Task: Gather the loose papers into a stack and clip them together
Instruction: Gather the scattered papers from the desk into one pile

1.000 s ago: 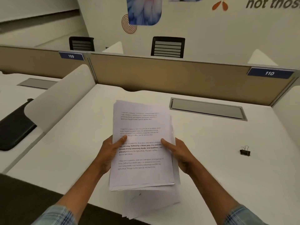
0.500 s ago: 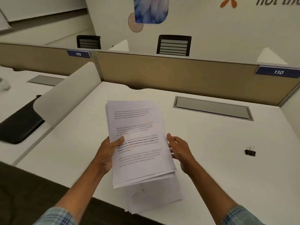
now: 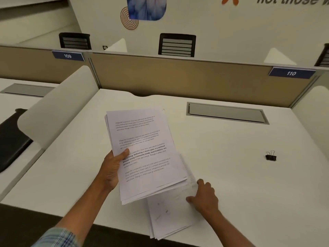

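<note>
Left grip (image 3: 111, 170) pinched the upper papers (image 3: 142, 148); my right grip (image 3: 203, 196) touched the lower sheets (image 3: 169, 214), hold unclear. Still gathering, I judged; next, merge, square, fetch the clip (image 3: 271, 155).

My left hand (image 3: 111, 168) is held up with the palm turned inward. Its thumb lies flat on top of the sheaf of white printed paper sheets (image 3: 142, 148) and its fingers are hidden beneath. My right hand (image 3: 204, 196) sits lower, knuckles up and fingers bent, with the thumb tip on the lower pile of white sheets (image 3: 169, 216). I cannot tell whether it grips. A blue plaid sleeve (image 3: 55, 237) covers my left upper forearm.
</note>
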The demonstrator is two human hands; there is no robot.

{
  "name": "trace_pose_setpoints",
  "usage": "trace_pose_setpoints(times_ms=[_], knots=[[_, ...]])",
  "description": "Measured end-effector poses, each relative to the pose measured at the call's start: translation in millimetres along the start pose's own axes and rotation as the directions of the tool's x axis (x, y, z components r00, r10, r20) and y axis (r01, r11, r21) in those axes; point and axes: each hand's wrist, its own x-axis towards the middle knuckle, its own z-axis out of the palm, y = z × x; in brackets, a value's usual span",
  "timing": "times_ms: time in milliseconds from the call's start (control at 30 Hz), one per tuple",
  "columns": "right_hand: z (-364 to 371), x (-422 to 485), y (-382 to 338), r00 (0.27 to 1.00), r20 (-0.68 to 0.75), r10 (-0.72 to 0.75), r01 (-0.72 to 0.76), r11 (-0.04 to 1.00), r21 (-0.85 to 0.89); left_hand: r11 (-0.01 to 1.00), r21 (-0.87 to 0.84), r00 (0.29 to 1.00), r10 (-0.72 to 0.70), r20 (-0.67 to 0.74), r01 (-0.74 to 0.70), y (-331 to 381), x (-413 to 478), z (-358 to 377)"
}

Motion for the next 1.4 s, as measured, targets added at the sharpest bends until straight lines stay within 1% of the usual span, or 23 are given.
trace_pose_setpoints(times_ms=[100, 233, 267, 400, 500, 600, 700, 833, 933, 1033, 1233, 1400], knots=[[3.9, -5.9, 0.6, 0.998, -0.053, -0.013, 0.014, 1.0, 0.014, 1.0, 0.007, 1.0, -0.02, 0.01, 0.02, -0.7, -0.7, -5.9], [8.1, -12.0, -0.4, 0.991, -0.125, -0.049, 0.047, 0.999, -0.019, 0.999, 0.017, 0.999, -0.043, 0.022, 0.043, -3.6, -3.5, -13.8], [8.2, -11.7, 0.5, 0.99, -0.131, -0.058, 0.059, 0.998, -0.001, 0.998, 0.02, 0.998, -0.054, 0.028, 0.054, -5.1, -5.0, -15.2], [0.4, -4.9, 7.9, 0.995, -0.089, -0.043, 0.059, 0.98, 0.189, 0.993, 0.029, 0.99, -0.114, 0.081, 0.112, -12.6, -13.0, -14.4], [-8.2, 3.1, 16.7, 0.997, -0.062, -0.052, 0.07, 0.944, 0.322, 0.987, 0.035, 0.981, -0.161, 0.109, 0.158, -23.8, -18.1, -10.3], [-14.1, 7.3, 25.1, 0.998, -0.019, -0.065, 0.066, 0.871, 0.486, 0.978, 0.045, 0.973, -0.205, 0.101, 0.202, -39.1, -22.2, -2.3], [-21.4, 7.4, 32.5, 0.998, 0.045, -0.051, 0.008, 0.745, 0.667, 0.972, 0.042, 0.967, -0.233, 0.101, 0.23, -50.9, -25.3, 7.9], [-32.8, 4.6, 40.8, 0.995, 0.089, -0.035, -0.049, 0.608, 0.792, 0.974, 0.038, 0.968, -0.227, 0.103, 0.224, -55.2, -25.1, 19.7], [-39.6, 1.6, 43.9, 0.994, 0.111, -0.023, -0.082, 0.534, 0.842, 0.977, 0.044, 0.974, -0.21, 0.085, 0.207, -55.7, -24.3, 26.0], [-46.9, -0.2, 43.5, 0.993, 0.107, -0.045, -0.073, 0.475, 0.877, 0.981, 0.062, 0.981, -0.185, 0.054, 0.182, -55.1, -24.9, 32.0], [-63.9, -3.2, 37.8, 0.987, 0.101, -0.129, -0.04, 0.41, 0.911, 0.99, 0.028, 0.99, -0.135, -0.027, 0.136, -51.2, -25.8, 43.0], [-68.6, -5.9, 25.9, 0.976, 0.092, -0.198, -0.01, 0.382, 0.924, 0.991, -0.022, 0.99, -0.136, -0.029, 0.136, -47.0, -28.2, 52.1]])
